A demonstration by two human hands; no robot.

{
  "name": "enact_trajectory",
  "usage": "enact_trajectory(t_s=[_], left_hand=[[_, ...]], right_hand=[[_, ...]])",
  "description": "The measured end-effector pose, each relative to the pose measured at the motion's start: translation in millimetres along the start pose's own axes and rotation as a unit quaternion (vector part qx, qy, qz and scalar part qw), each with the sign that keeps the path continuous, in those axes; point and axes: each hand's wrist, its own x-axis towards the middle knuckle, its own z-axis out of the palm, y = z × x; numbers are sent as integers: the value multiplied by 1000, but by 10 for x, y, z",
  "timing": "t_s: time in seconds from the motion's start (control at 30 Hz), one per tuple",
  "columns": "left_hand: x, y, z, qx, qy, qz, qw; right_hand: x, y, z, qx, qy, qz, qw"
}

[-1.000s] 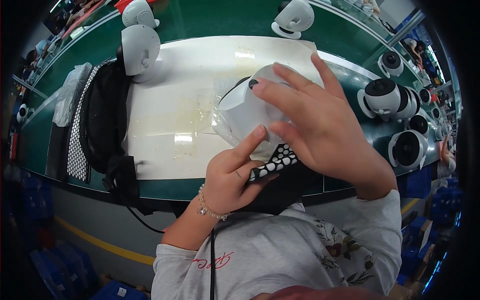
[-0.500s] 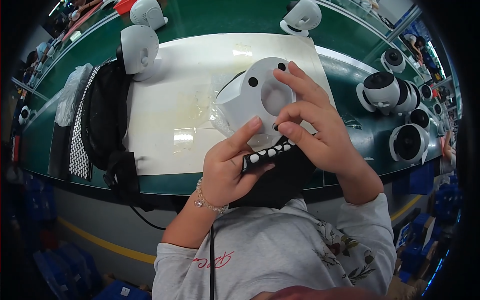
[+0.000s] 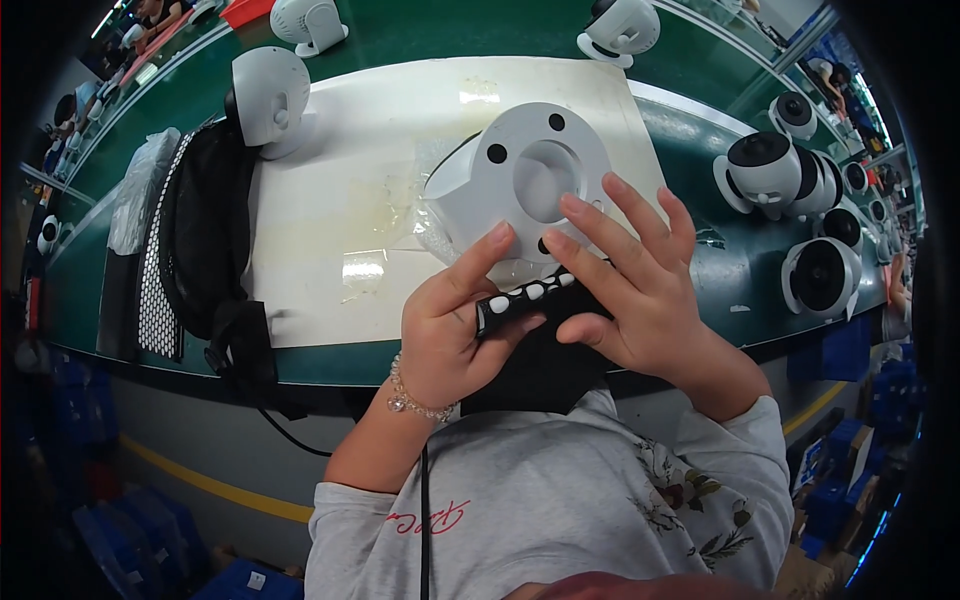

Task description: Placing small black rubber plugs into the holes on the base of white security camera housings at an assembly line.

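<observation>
three black dots (image 3: 496, 153) show on the white housing (image 3: 540, 180), mid-frame. left grip (image 3: 440, 335) pinches a white-spotted strip (image 3: 530, 298); right grip (image 3: 645, 300) is spread.

Left hand (image 3: 440, 335): holds dotted black strip (image 3: 536, 292), one fingertip at white base (image 3: 505, 195)
Right hand (image 3: 645, 290): spread, fingertip at black disc (image 3: 543, 248)
White base: round recess upward

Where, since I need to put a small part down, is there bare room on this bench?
Bare: the white board between the black bag and bubble wrap, bar clear tape; the green bench beyond it, between two white units. Crowded: the bench's right side, with clustered units, and around the left hand, right hand and white base.
</observation>
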Motion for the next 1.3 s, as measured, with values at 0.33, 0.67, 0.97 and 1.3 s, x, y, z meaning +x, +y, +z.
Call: enact_trajectory(t_s=[0.33,0.67,0.97,1.3], left_hand=[[5,1,22,21,7,17,1000],[-13,-35,34,13,9,20,1000],[-14,-55,2,17,-3,18,1000],[-6,-48,9,18,8,34,999]], right_hand=[[54,41,-7,19,-7,8,1000],[28,56,-75,184,89,-4,979],[135,-74,114,167,119,-60,977],[102,72,57,226,139,27,964]])
